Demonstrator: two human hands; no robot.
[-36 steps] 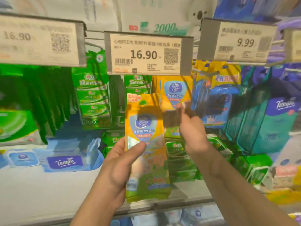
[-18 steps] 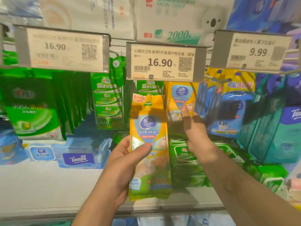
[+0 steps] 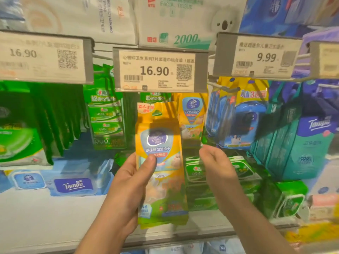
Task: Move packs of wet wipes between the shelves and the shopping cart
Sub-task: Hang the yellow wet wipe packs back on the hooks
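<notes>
Left hand (image 3: 128,187) grips a yellow Vinda wet wipes pack (image 3: 161,162) upright in front of the shelf, thumb pressed across the front just under the blue logo and the other fingers hidden behind it. Right hand (image 3: 216,165) hangs just to the right of that pack with its fingers loosely curled and nothing in them, fingertips near the lower edge of the hanging goods. Below both forearms runs the white shelf (image 3: 55,217), whose front edge crosses the bottom of the view. On it, to the left, lies a flat blue Tempo wipes pack (image 3: 75,184), and behind the right hand sit green wipes packs (image 3: 242,173) stacked on the shelf. Behind the held pack a second yellow Vinda pack (image 3: 192,114) hangs from a peg, partly covered by the one in hand. Left of it hang green mini wipes strips (image 3: 106,121); right of it hangs a blue multipack (image 3: 244,118), then teal Tempo bags (image 3: 302,143). Above the pegs stand price tags: the middle price tag (image 3: 157,70) reads 16.90, the left price tag (image 3: 42,55) also reads 16.90 and the right price tag (image 3: 260,57) reads 9.99. Farthest up, facial tissue boxes (image 3: 183,19) fill the top shelf, one printed with a koala.
</notes>
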